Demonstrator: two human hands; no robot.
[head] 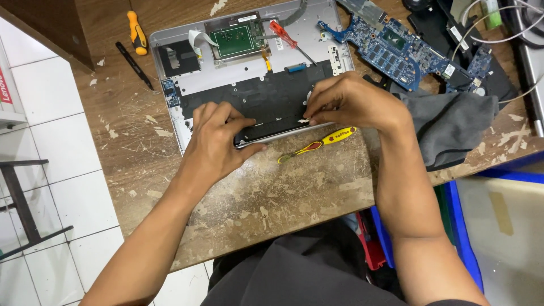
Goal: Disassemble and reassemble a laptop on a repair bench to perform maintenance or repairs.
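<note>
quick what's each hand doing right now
Left hand: closed, gripping the near edge of the opened laptop case.
Right hand: fingers pinched on a small pale bit at the black keyboard sheet.

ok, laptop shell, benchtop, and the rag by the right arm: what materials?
Laptop shell: looks like matte silver metal, possibly painted plastic; smooth, even sheen. Benchtop: wood, brown finish worn and chipped to pale patches. Rag: soft grey cloth, folds and creases. Both hands press the shell's near edge.
</note>
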